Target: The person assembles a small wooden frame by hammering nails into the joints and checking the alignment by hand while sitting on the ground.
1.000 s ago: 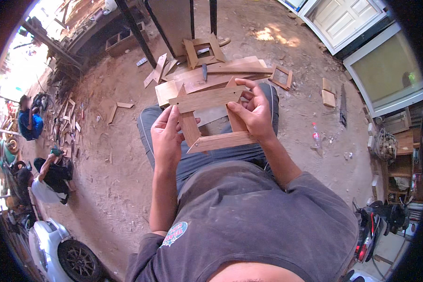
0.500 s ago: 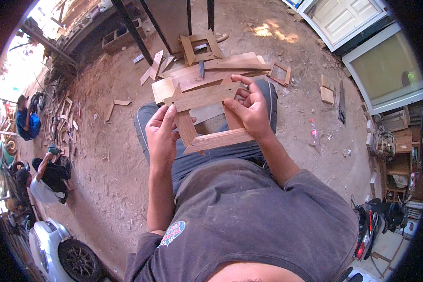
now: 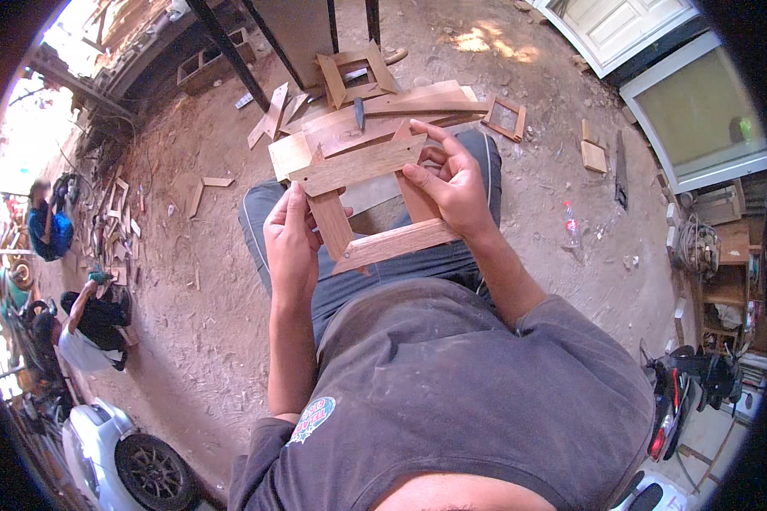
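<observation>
Turned slightly since a second ago, the wooden frame (image 3: 360,166) now angles its right end farther out above dark trousers (image 3: 254,217). Leftmost, I see the left hand (image 3: 291,243) pinching its far left corner; then the right hand (image 3: 453,183), gripping its right side; farther right, a plastic bottle (image 3: 571,228).

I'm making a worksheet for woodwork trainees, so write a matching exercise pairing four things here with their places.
Things:
1. Wooden frame
2. Red-labelled bottle
3. Car
4. White panelled door

Places:
A. Picture's upper right corner
B. Picture's lower left
C. Between the left hand and right hand
D. On the dirt ground, right of the right hand

Pairs: 1-C; 2-D; 3-B; 4-A
</observation>
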Demonstrator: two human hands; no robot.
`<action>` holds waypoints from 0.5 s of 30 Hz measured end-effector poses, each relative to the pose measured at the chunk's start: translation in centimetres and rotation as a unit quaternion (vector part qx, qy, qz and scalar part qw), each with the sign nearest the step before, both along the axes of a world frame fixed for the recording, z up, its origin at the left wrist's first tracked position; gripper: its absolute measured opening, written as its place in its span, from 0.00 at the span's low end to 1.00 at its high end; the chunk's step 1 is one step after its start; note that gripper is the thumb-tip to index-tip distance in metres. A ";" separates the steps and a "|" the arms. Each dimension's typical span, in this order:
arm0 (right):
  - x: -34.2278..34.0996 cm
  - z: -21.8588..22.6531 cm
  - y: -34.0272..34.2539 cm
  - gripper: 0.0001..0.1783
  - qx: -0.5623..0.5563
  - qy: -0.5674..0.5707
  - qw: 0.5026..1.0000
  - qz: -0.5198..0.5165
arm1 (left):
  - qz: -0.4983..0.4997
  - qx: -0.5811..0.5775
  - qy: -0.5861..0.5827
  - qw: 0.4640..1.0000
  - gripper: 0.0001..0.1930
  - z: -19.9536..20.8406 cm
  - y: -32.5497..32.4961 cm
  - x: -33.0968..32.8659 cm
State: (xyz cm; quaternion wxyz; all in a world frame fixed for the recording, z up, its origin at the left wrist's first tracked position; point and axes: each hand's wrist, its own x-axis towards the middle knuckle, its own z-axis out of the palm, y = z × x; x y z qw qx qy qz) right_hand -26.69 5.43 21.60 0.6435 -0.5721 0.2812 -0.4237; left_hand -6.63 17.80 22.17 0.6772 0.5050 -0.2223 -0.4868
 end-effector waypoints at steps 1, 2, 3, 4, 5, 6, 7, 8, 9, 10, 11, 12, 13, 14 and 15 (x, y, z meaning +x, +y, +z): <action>0.0 -0.1 0.0 0.35 -0.003 0.000 1.000 -0.001 | -0.002 -0.001 0.003 1.000 0.25 0.0 0.0 0.0; 0.0 -0.1 0.0 0.35 -0.007 0.001 1.000 -0.003 | -0.005 0.001 0.002 1.000 0.25 0.0 0.0 0.0; 0.0 -0.1 0.0 0.35 -0.005 0.001 1.000 -0.004 | -0.008 0.003 0.002 1.000 0.25 0.1 -0.1 0.0; 0.0 0.0 0.0 0.35 -0.004 0.001 1.000 -0.004 | -0.011 0.006 0.001 1.000 0.25 0.2 -0.1 0.0; 0.0 0.0 0.0 0.35 -0.002 0.001 1.000 -0.004 | -0.009 0.009 0.001 1.000 0.25 0.3 -0.1 -0.1; 0.0 0.1 0.1 0.35 0.004 0.002 1.000 -0.003 | -0.006 0.013 0.002 1.000 0.25 0.5 0.0 -0.2; 0.0 0.2 0.2 0.35 0.010 0.004 1.000 -0.002 | -0.004 0.017 0.002 1.000 0.25 0.6 0.0 -0.2; 0.0 0.3 0.2 0.35 0.016 0.005 1.000 -0.001 | -0.003 0.018 -0.001 1.000 0.25 0.5 0.0 -0.2; 0.0 0.2 0.2 0.35 0.014 0.000 1.000 -0.002 | -0.002 0.019 -0.003 1.000 0.26 0.5 0.0 -0.2; 0.1 0.0 0.1 0.34 0.011 -0.004 1.000 -0.003 | -0.001 0.020 -0.005 1.000 0.26 0.4 0.0 -0.2; 0.1 -0.1 0.1 0.34 0.009 -0.009 1.000 -0.005 | -0.003 0.019 0.002 1.000 0.25 0.3 0.0 -0.1; 0.1 -0.1 0.1 0.34 0.010 -0.005 1.000 -0.007 | -0.005 0.019 0.009 1.000 0.24 0.2 0.0 0.0; 0.1 -0.1 0.1 0.34 0.011 -0.001 1.000 -0.009 | -0.006 0.018 0.016 1.000 0.23 0.1 0.0 0.1; 0.2 -0.1 0.0 0.34 0.011 0.004 1.000 -0.010 | -0.009 0.012 0.005 1.000 0.22 0.0 0.0 0.1; 0.2 -0.3 0.0 0.34 0.003 0.006 1.000 -0.013 | -0.012 0.005 -0.007 1.000 0.21 0.0 0.0 0.1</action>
